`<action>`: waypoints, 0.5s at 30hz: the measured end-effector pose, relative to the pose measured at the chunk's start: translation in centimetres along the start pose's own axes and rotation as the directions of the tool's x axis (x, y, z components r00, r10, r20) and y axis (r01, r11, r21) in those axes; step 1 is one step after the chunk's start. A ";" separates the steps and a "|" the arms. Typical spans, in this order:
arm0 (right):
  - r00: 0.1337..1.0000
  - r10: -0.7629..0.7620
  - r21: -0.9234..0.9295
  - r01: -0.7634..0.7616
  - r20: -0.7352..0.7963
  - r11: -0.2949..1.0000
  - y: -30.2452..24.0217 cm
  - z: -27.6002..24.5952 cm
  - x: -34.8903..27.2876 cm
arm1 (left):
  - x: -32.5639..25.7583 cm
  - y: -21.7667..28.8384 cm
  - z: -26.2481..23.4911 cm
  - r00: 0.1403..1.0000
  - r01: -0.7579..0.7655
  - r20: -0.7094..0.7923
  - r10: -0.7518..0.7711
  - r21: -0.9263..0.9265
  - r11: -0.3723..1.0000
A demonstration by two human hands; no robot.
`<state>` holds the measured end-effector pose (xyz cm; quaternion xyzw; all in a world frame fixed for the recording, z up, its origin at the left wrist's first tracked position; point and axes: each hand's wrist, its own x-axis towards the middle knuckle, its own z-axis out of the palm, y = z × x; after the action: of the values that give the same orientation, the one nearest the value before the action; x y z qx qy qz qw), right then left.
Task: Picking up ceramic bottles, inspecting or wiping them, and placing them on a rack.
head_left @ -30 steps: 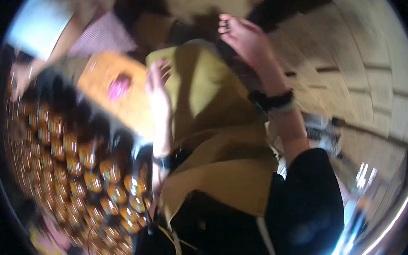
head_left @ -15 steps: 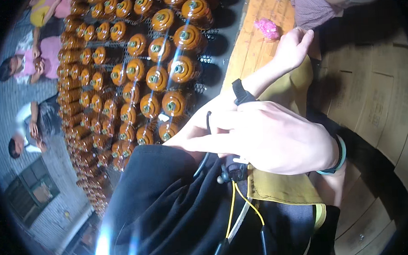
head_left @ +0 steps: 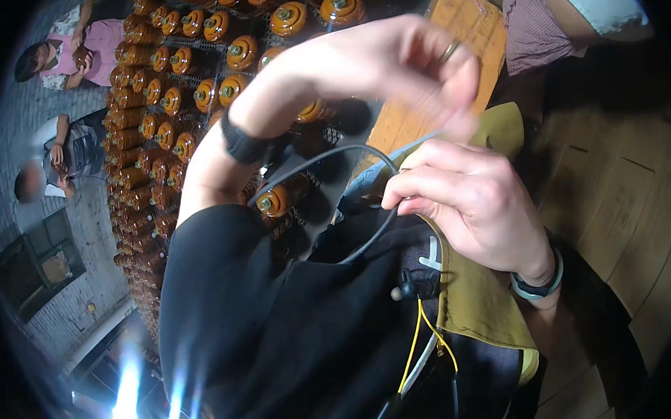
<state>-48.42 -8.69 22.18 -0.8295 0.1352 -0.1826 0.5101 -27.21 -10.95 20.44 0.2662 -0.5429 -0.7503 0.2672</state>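
My right hand (head_left: 472,202), with a teal band at its wrist, pinches a thin dark cable (head_left: 325,154) in front of my black shirt. The cable loops up to the left and back down across the shirt. Above it, my left hand (head_left: 411,69) is raised with bent fingers and a ring. Its fingertips are smeared by motion near the right hand, so what they hold, if anything, cannot be made out. A black band (head_left: 242,138) circles the left wrist. Below the hands lie a mustard apron (head_left: 481,308) and a small black clip (head_left: 415,284) with yellow cords (head_left: 413,349).
Rows of glossy orange-brown lidded jars (head_left: 180,60) stand on a dark mesh at the left. A wooden board (head_left: 403,122) runs beyond my hands. Another person's checked clothing (head_left: 535,28) shows at the upper right; two seated people (head_left: 89,59) hold small brown things at the far left.
My left hand has lifted away from my chest and its arm now arches across the jars. The cable stands out as a wide loop. The pink lump on the board is now out of sight.
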 end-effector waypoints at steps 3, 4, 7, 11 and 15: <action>0.995 0.003 0.110 0.008 -0.101 0.994 1.0 0.7 -0.3 | -2.3 1.5 0.4 0.817 -0.262 0.534 0.219 0.005 0.965; 0.999 0.021 0.196 -0.014 -0.035 0.980 1.2 0.4 0.1 | -2.9 1.5 0.8 0.789 -0.274 0.577 0.213 0.019 0.962; 0.996 0.043 0.314 -0.065 0.076 0.947 2.7 0.1 0.4 | -3.7 0.8 1.4 0.779 -0.298 0.597 0.190 0.087 0.951; 0.954 0.213 0.417 -0.286 0.213 0.863 4.0 -0.1 -0.1 | -4.3 -0.1 2.8 0.919 -0.311 0.342 0.196 0.323 0.894; 0.866 0.360 0.768 -0.483 0.347 0.421 3.8 0.8 -1.1 | -4.1 -1.6 3.3 0.862 -0.470 0.321 0.392 0.217 0.855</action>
<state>-49.21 -9.29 18.30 -0.4319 0.2017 -0.0366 0.8783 -26.77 -5.47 20.25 0.0695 -0.7231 -0.6118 0.3131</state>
